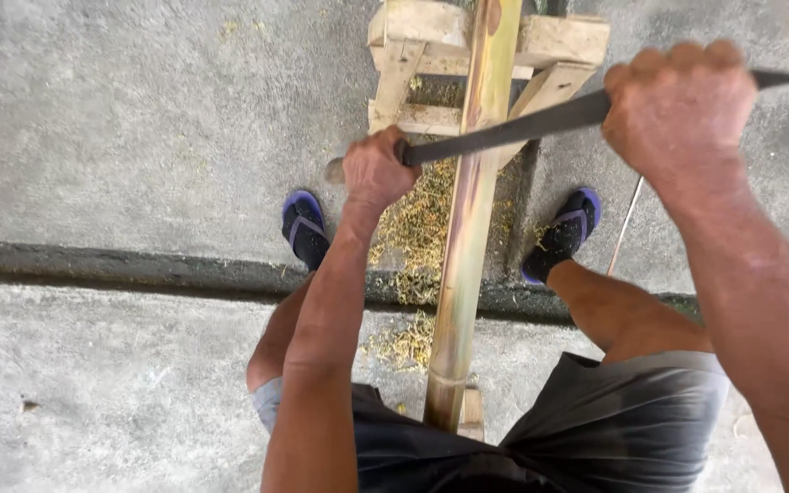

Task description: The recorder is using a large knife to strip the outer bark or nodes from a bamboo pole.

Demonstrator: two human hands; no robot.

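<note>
Left hand [374, 170] fisted round knife handle, right hand [678, 108] gripping far end of long dark blade [513, 131], blade laid across upright bamboo pole [468, 210] btwn legs, wooden frame [413, 55] behind, shavings [417, 228] on concrete floor.

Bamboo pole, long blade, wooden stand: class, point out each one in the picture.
bamboo pole [457, 274], head view, middle of its stem.
long blade [522, 126], head view, flat of the blade.
wooden stand [563, 41], head view, top crosspiece.

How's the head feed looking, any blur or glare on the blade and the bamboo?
Head view: even daylight, soft shadows; the long blade and bamboo pole read sharp, with no glare; the right hand looms large and slightly soft near the lens; the left hand is clear.
</note>
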